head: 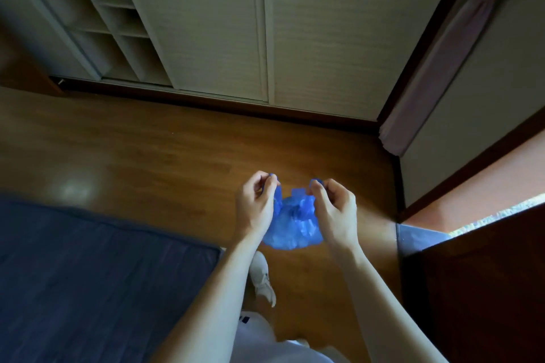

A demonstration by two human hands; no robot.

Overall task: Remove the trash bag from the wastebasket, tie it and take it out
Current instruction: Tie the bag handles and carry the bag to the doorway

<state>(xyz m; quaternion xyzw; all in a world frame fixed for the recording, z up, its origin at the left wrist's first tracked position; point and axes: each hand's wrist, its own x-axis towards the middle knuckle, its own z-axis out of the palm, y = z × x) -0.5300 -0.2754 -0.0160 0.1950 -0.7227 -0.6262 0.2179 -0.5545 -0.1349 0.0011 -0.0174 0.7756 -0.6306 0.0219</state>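
The person stands on a wooden floor [147,138] and looks down at both hands, held out in front at about waist height. Between them hangs a blue bag [292,224], crumpled and bunched, clear of the floor. The left hand [255,203] grips one upper corner of the bag; its fingers [269,183] are curled in and pinched together on a strip of blue plastic that pokes out above them. The right hand [334,209] does the same on the other corner, its fingers [317,187] clamped on a second strip. The two strips stand apart, with a small square tab of plastic showing between them, and the body of the bag sags below and between the wrists. Whether a knot is formed in the middle of the bunch cannot be told.

Both forearms are bare. Below the bag a white shoe [262,277] rests on the floor, and pale clothing shows at the bottom edge. To the left lies a dark blue mat [88,274]. Ahead stand pale sliding doors [206,23], with open shelves [118,29] at the left. On the right a knotted curtain [436,62] hangs beside a wall, and dark wooden furniture [486,289] fills the lower right corner
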